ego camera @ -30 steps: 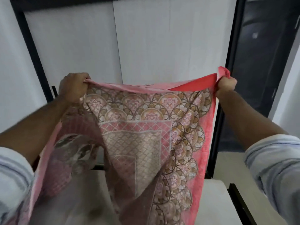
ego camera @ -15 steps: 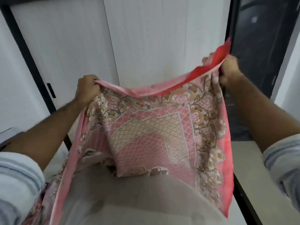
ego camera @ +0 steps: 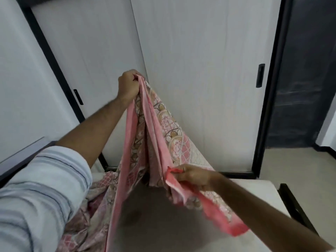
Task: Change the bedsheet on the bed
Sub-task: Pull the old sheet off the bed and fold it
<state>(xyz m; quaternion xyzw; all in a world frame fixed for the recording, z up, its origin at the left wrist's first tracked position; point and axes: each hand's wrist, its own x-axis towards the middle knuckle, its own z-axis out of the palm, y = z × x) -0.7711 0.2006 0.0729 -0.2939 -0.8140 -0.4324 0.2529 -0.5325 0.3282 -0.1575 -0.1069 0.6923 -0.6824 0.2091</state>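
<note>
The left hand, raised high, gripped a bunched edge of the pink patterned bedsheet. The right hand, lower, pinched its red border. The sheet hung between both hands, trailing onto the bed below.

We note two bare forearms in the head view, each ending in a bare hand: left hand, right hand. We see no rings, watch or bands on either wrist. The left sleeve is pale blue-grey cloth with thin dark stripes running across it, pushed up to about the elbow, its cuff edge creased. We see no sleeve on the right arm.
</note>
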